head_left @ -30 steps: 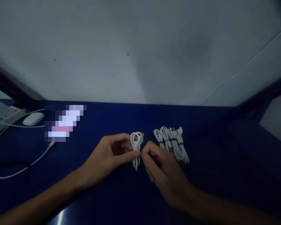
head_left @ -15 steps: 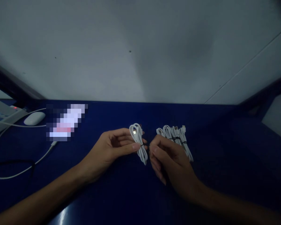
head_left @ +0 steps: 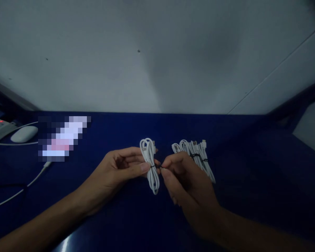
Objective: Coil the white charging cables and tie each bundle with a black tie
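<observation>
Between thumb and fingers, my left hand (head_left: 127, 166) holds a bundled white USB cable (head_left: 153, 182), its loops upright and a metal plug showing near the top. A thin black twist tie (head_left: 158, 166) goes round the bundle's middle. My right hand (head_left: 187, 178) pinches the tie's end between thumb and forefinger, just right of the cable. Behind my right hand lie several more bundled white cables (head_left: 206, 159), side by side on the blue table, bound with black ties. My right hand hides part of them.
On the left lies a blurred-out bright device (head_left: 65, 138) with a white cord (head_left: 36, 180) plugged in. Beside it are a white rounded mouse-like object (head_left: 24, 134) and a grey box with a red light (head_left: 1, 124). A pale wall (head_left: 107, 70) rises behind the blue table (head_left: 120, 227).
My right thumb and forefinger have closed on the twist tie's end. The held cable has turned slightly more upright. The whole view has shifted a little, with the left-side things moving left.
</observation>
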### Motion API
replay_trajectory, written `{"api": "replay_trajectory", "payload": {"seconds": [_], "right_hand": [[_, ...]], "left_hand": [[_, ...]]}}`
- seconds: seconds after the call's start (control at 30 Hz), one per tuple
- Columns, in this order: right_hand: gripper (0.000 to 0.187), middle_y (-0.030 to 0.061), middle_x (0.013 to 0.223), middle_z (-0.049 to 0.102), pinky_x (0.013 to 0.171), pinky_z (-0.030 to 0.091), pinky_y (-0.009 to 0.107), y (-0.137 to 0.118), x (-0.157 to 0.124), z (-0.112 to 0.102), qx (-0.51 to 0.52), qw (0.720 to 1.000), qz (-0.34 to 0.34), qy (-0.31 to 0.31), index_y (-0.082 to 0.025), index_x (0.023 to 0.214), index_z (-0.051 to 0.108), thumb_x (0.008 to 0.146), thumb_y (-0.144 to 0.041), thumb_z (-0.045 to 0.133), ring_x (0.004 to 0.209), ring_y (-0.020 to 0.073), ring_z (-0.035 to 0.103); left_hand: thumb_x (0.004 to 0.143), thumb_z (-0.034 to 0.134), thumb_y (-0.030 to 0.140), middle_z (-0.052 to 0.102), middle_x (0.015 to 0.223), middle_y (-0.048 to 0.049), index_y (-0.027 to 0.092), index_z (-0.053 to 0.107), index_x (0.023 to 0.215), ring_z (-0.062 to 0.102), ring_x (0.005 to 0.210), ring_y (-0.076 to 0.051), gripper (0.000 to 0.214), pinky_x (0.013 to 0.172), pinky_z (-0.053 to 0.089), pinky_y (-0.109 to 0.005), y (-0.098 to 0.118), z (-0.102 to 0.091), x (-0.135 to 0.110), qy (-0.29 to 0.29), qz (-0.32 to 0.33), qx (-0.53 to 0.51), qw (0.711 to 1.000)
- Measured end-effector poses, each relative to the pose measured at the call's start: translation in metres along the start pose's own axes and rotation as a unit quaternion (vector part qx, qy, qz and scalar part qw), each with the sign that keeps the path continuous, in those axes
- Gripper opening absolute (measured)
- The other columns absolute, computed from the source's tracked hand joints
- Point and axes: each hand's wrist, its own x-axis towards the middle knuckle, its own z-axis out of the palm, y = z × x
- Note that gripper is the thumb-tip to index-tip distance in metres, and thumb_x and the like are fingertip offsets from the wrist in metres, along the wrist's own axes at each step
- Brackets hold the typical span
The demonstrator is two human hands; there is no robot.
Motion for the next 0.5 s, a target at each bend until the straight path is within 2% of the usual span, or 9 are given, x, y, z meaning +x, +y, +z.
{"api": "replay_trajectory", "payload": {"seconds": [0.17,0.23,0.3,0.5], "right_hand": [[0.005,-0.0111,0.064,0.051,0.047,0.037,0.020,-0.0033,0.0006,0.0013,-0.015,1.000,-0.023,0.005,-0.029,0.110,0.061,0.113,-0.026,0.063,0.050,0.0079,0.046],[0.009,-0.0121,0.064,0.050,0.048,0.039,0.018,-0.0049,0.0020,0.0027,-0.022,0.999,-0.026,0.011,-0.030,0.112,0.062,0.110,-0.022,0.066,0.050,0.0072,0.046],[0.013,-0.0122,0.064,0.049,0.049,0.040,0.018,-0.0051,0.0030,0.0035,-0.029,0.999,-0.011,0.018,-0.030,0.114,0.064,0.107,-0.020,0.067,0.051,0.0071,0.046],[0.004,-0.0112,0.060,0.051,0.048,0.042,0.019,-0.0066,0.0067,-0.0008,-0.003,0.998,0.056,-0.006,-0.027,0.105,0.070,0.107,-0.023,0.069,0.051,0.0076,0.050]], "left_hand": [[0.103,0.081,0.020,0.086,0.116,-0.0080,0.022,0.084,0.131,0.081,0.102,-0.016,0.028,0.098,0.061,-0.024,0.0010,0.0012,0.0007,-0.020,0.007,-0.011,1.000],[0.104,0.080,0.019,0.085,0.122,-0.0084,0.023,0.083,0.134,0.081,0.105,-0.017,0.030,0.099,0.062,-0.025,0.0015,0.0008,0.0004,-0.025,0.006,-0.015,1.000],[0.105,0.078,0.019,0.083,0.127,-0.0086,0.024,0.082,0.135,0.081,0.106,-0.018,0.031,0.099,0.062,-0.026,0.0016,0.0005,0.0002,-0.029,0.007,-0.013,0.999],[0.105,0.077,0.020,0.079,0.137,-0.0100,0.025,0.079,0.138,0.080,0.113,-0.021,0.033,0.095,0.064,-0.026,-0.0012,-0.0014,0.0022,-0.023,0.026,0.027,0.999]]}}
